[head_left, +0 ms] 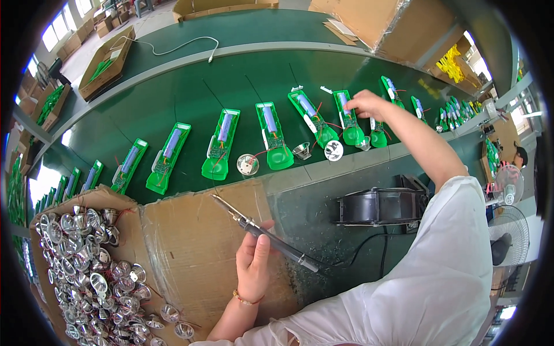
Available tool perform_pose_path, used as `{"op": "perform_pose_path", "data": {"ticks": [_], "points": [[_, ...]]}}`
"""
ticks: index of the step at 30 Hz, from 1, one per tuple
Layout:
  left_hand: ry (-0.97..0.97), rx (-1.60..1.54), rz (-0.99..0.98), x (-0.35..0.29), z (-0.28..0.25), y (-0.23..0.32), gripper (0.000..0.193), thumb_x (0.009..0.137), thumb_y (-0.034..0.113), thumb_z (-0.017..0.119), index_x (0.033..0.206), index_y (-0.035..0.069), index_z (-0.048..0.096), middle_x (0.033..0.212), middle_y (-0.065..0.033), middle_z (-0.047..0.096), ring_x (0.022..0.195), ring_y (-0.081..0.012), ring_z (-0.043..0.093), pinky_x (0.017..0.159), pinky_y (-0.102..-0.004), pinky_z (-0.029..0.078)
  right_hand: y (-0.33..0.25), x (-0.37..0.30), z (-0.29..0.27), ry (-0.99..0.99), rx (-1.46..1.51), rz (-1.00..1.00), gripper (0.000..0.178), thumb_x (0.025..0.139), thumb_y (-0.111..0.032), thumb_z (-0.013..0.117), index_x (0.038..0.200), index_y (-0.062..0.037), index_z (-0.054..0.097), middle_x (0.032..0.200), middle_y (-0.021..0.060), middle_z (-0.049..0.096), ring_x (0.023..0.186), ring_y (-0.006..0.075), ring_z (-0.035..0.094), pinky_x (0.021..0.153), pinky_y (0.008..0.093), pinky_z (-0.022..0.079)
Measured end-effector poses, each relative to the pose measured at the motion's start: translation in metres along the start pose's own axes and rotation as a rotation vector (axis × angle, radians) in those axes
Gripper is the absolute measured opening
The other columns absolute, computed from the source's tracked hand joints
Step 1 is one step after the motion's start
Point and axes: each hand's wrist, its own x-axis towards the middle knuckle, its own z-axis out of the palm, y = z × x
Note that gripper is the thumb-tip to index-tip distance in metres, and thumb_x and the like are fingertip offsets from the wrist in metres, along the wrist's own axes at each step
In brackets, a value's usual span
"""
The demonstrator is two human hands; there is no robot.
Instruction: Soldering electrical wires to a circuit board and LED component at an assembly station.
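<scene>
My left hand is closed around the dark handle of a soldering iron, its metal tip slanting up and left above a cardboard sheet. Stretched out to the far right, my right hand has its fingers closed at the upper part of a green flashlight housing, beside the blue battery in it. The fingertips are partly hidden. Left of it lies a similar green housing with a silver reflector at its lower end. Another reflector rests between two housings further left.
A row of green housings with batteries and wires spans the green bench. Many loose reflectors fill a cardboard box at the lower left. A black blower fan stands below my right arm, with a cable nearby. A white cable lies behind.
</scene>
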Motion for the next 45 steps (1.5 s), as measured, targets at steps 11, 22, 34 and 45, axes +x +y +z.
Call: {"op": "perform_pose_path", "data": {"ticks": [11,22,34,45], "points": [[0.019,-0.004,-0.058,-0.002,-0.003,0.007,0.038,0.093,0.028,0.047,0.117,-0.001,0.047,0.082,-0.0066,0.060,0.073,-0.0098,0.053,0.067,-0.0224,0.041,-0.054,0.045,0.052,0.315,-1.229,-0.491,0.021,0.069,-0.011,0.059,0.089,-0.0049,0.064,0.088,0.0147,0.065,0.087,0.0305,0.062,0.078,0.0432,0.048],[-0.004,-0.001,-0.048,-0.001,-0.011,0.002,0.036,0.093,0.025,0.046,0.117,-0.002,0.048,0.083,-0.0042,0.060,0.075,-0.0098,0.055,0.067,-0.0219,0.042,-0.047,0.036,0.005,0.239,-0.375,-0.651,0.032,0.069,-0.008,0.063,0.100,-0.0126,0.065,0.072,0.0045,0.063,0.068,0.0142,0.062,0.061,0.0282,0.049],[0.014,0.002,-0.058,0.000,-0.013,-0.002,0.034,0.094,0.023,0.045,0.117,-0.002,0.048,0.083,-0.0040,0.059,0.073,-0.0103,0.055,0.066,-0.0231,0.044,-0.037,-0.008,-0.036,0.233,0.277,-0.442,0.018,0.077,-0.012,0.065,0.092,-0.0036,0.062,0.082,0.0047,0.064,0.071,0.0107,0.061,0.066,0.0249,0.051],[0.022,0.005,-0.062,0.000,-0.017,0.001,0.034,0.094,0.022,0.045,0.117,-0.002,0.048,0.083,-0.0057,0.059,0.074,-0.0107,0.055,0.068,-0.0233,0.043,-0.001,0.039,-0.031,0.139,-0.297,-0.153,0.023,0.085,-0.025,0.061,0.073,-0.0050,0.060,0.061,0.0026,0.059,0.049,0.0085,0.053,0.044,0.0216,0.045]]}}
